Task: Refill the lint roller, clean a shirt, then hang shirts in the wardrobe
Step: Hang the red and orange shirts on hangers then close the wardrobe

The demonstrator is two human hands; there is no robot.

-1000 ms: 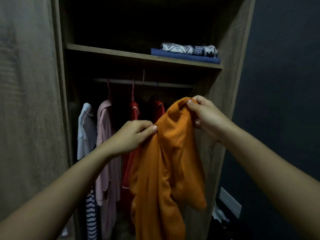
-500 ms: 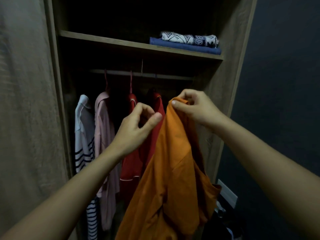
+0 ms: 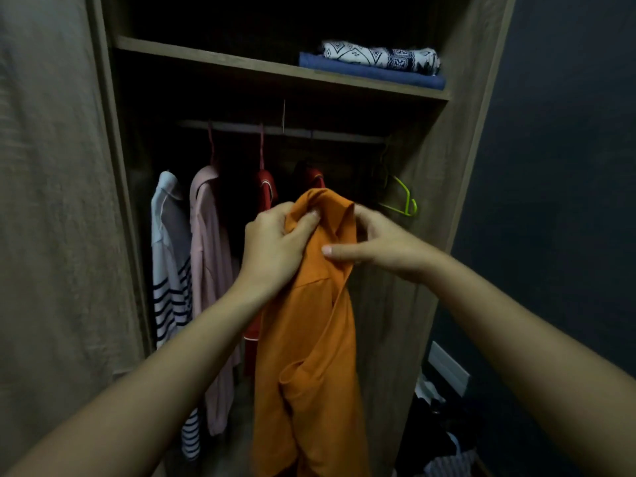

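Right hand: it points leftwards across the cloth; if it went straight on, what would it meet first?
The right hand holds the orange shirt at its top; going straight on leftwards, it would most likely meet the left hand, which grips the same cloth, though depth is unclear.

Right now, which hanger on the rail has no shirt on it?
The lime-green hanger at the far right of the rail hangs bare; the others to its left each carry a shirt.

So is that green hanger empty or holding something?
Empty: the green hanger hangs bare, its frame fully visible, no cloth on it.
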